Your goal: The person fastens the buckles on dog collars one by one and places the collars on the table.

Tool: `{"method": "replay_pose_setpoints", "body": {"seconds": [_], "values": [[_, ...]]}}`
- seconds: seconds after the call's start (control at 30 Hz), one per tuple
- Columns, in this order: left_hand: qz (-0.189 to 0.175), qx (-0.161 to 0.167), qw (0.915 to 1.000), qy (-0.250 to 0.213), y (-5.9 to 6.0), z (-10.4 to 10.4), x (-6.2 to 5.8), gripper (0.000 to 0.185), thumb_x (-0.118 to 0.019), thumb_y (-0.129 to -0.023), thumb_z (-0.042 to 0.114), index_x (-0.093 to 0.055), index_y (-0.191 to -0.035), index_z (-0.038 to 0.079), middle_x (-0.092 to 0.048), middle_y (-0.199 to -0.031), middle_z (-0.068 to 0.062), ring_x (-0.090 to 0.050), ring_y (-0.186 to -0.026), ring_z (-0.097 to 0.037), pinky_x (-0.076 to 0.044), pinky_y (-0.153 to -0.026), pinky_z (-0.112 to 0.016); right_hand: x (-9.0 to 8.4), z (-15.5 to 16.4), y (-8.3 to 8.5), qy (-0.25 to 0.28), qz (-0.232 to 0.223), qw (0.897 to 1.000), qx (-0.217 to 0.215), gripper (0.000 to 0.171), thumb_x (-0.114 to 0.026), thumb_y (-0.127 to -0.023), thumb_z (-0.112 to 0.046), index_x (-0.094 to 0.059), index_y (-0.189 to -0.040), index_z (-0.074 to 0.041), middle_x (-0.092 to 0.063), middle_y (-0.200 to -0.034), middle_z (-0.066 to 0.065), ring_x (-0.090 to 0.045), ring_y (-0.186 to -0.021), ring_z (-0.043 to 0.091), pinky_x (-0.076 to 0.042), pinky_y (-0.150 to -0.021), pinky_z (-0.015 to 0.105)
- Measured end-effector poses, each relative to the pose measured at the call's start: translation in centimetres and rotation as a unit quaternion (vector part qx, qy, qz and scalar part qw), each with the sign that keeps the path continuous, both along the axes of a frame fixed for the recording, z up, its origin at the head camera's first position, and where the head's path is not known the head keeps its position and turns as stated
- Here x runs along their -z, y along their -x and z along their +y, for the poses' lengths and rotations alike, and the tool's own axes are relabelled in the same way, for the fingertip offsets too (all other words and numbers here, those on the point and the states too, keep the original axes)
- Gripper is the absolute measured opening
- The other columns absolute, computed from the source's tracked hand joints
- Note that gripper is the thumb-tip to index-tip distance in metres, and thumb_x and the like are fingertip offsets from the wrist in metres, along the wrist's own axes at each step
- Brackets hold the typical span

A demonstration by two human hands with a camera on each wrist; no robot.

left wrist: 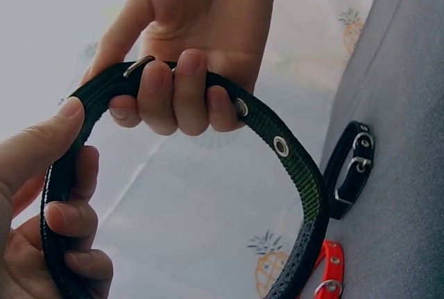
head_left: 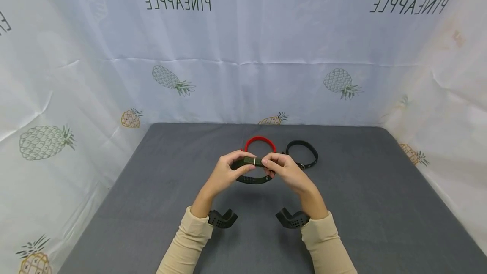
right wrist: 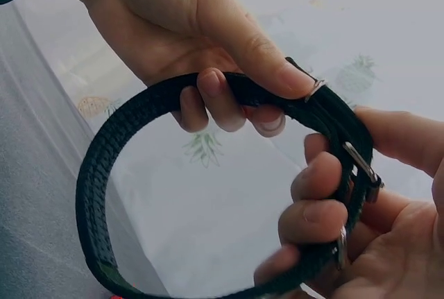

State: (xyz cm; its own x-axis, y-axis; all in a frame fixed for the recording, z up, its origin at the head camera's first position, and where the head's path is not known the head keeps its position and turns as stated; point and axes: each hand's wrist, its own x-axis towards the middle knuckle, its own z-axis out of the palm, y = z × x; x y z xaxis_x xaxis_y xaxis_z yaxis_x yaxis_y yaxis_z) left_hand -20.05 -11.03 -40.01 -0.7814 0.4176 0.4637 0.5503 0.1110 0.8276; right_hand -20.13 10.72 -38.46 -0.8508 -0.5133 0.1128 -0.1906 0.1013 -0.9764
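Observation:
A dark green collar (head_left: 254,180) with metal eyelets and a buckle (right wrist: 361,164) is held up over the grey table, fastened in a loop. My left hand (head_left: 225,172) grips its left side, fingers curled round the band; in the right wrist view the left thumb lies against a thin metal keeper loop (right wrist: 318,91). With the right hand (head_left: 286,171) I pinch the strap near the buckle, and its fingers wrap inside the loop in the left wrist view. Behind the hands lie a red collar (head_left: 260,138) and a black collar (head_left: 316,155) with a metal buckle.
The grey cloth-covered table (head_left: 171,181) stretches under both arms. White curtains with pineapple prints (head_left: 236,33) enclose it at the back and sides. Black camera mounts (head_left: 223,219) sit on both wrists, below beige sleeves (head_left: 195,229).

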Motion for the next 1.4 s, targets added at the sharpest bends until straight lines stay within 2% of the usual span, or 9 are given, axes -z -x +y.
{"method": "replay_pose_setpoints", "body": {"seconds": [0.13,0.27,0.43,0.63,0.7,0.93,1.07,1.23,1.4], "values": [[0.003,-0.012,0.9999,-0.005,0.0,-0.2,-0.1,0.024,-0.068,-0.089,0.009,-0.066,-0.112,0.002,-0.067,-0.096,-0.019,-0.064,-0.08,-0.011,-0.054,-0.073,-0.021,0.0,0.2,0.0,0.003,-0.023,1.0,0.0,0.025,-0.048,-0.102,-0.027,-0.062,-0.102,-0.006,-0.058,-0.08,-0.007,-0.054,-0.074,0.011,-0.047,-0.078,0.027],[0.001,-0.024,0.9997,-0.009,0.0,-0.6,-0.1,0.025,-0.067,-0.089,0.008,-0.065,-0.113,0.002,-0.068,-0.096,-0.02,-0.066,-0.083,-0.015,-0.054,-0.076,-0.021,0.1,0.4,0.1,0.002,-0.046,0.999,-0.007,0.041,-0.045,-0.103,-0.029,-0.057,-0.12,0.006,-0.065,-0.088,-0.01,-0.062,-0.086,0.009,-0.046,-0.095,0.032],[0.001,-0.031,0.9993,-0.019,0.1,-1.1,0.0,0.024,-0.066,-0.089,0.005,-0.065,-0.113,0.001,-0.067,-0.096,-0.021,-0.065,-0.082,-0.013,-0.054,-0.076,-0.021,0.4,0.5,0.3,0.001,-0.063,0.998,-0.016,0.047,-0.047,-0.102,-0.032,-0.054,-0.126,0.008,-0.068,-0.094,-0.01,-0.063,-0.095,0.006,-0.039,-0.109,0.037],[-0.003,-0.031,0.9992,-0.024,0.3,-1.6,-0.4,0.023,-0.066,-0.089,0.004,-0.065,-0.112,-0.001,-0.067,-0.097,-0.024,-0.062,-0.081,0.0,-0.054,-0.075,-0.019,0.3,1.1,0.8,0.015,-0.056,0.998,-0.039,0.045,-0.048,-0.102,-0.024,-0.049,-0.128,0.013,-0.061,-0.102,-0.007,-0.06,-0.09,0.005,-0.045,-0.096,0.023],[-0.002,-0.033,0.9993,-0.019,0.5,-1.8,-0.5,0.023,-0.066,-0.089,0.005,-0.065,-0.111,-0.001,-0.067,-0.097,-0.024,-0.062,-0.08,0.0,-0.053,-0.075,-0.019,0.1,1.3,0.9,0.007,-0.054,0.998,-0.044,0.045,-0.049,-0.102,-0.022,-0.048,-0.129,0.014,-0.06,-0.102,-0.008,-0.059,-0.087,0.005,-0.045,-0.093,0.021],[-0.005,-0.038,0.9992,-0.002,0.9,-2.3,-0.3,0.023,-0.068,-0.089,0.007,-0.066,-0.11,-0.001,-0.067,-0.098,-0.022,-0.062,-0.079,-0.003,-0.053,-0.073,-0.019,-0.8,1.7,1.6,-0.042,-0.046,0.996,-0.056,0.042,-0.052,-0.1,-0.018,-0.05,-0.13,0.011,-0.064,-0.088,-0.01,-0.059,-0.086,0.006,-0.042,-0.097,0.031],[-0.019,-0.051,0.9985,-0.002,1.2,-2.7,-0.1,0.024,-0.067,-0.089,0.008,-0.066,-0.112,0.0,-0.068,-0.099,-0.023,-0.061,-0.081,-0.001,-0.053,-0.075,-0.02,-0.8,1.0,2.5,-0.049,-0.041,0.997,-0.05,0.039,-0.052,-0.099,-0.015,-0.052,-0.129,0.01,-0.065,-0.094,-0.007,-0.06,-0.088,0.008,-0.044,-0.095,0.031],[-0.027,-0.071,0.9971,-0.004,1.6,-3.5,0.1,0.027,-0.066,-0.09,0.007,-0.064,-0.116,0.0,-0.068,-0.106,-0.023,-0.061,-0.089,0.004,-0.052,-0.081,-0.019,-1.0,-0.2,3.6,-0.063,-0.026,0.997,-0.042,0.037,-0.051,-0.1,-0.015,-0.054,-0.128,0.008,-0.064,-0.097,-0.004,-0.059,-0.091,0.012,-0.046,-0.092,0.031],[-0.018,-0.105,0.9942,-0.012,1.6,-5.0,0.0,0.031,-0.067,-0.09,0.006,-0.063,-0.119,-0.002,-0.065,-0.118,-0.024,-0.059,-0.101,0.009,-0.05,-0.095,-0.02,-1.6,-1.3,4.2,-0.073,-0.009,0.996,-0.041,0.031,-0.049,-0.101,-0.013,-0.056,-0.125,0.005,-0.06,-0.096,0.002,-0.054,-0.095,0.018,-0.044,-0.091,0.037]]}}
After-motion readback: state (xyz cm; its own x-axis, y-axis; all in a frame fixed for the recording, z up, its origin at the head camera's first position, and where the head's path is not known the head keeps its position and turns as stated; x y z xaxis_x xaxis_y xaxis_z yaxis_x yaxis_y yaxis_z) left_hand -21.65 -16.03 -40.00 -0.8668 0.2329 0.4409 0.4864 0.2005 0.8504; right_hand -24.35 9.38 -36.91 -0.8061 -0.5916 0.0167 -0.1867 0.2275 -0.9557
